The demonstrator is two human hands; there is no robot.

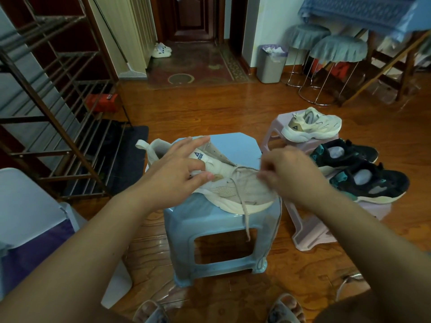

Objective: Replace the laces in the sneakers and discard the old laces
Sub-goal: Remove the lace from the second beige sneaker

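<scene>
A beige sneaker (224, 183) lies on its side on a light blue plastic stool (217, 231) in front of me. My left hand (177, 171) holds the sneaker at its tongue and collar, thumb pressed against the side. My right hand (289, 173) is blurred and pinches the beige lace (245, 215) near the toe end. Loose lace ends hang down over the stool's front. A matching cream sneaker (312, 125) sits on a pink stool (310, 229) to the right.
A pair of black and teal sneakers (359, 169) rests on the pink stool. A grey bin (271, 64) stands by the far wall beside round stools (335, 50). A metal shoe rack (53, 108) fills the left side. My sandalled feet (286, 308) are below.
</scene>
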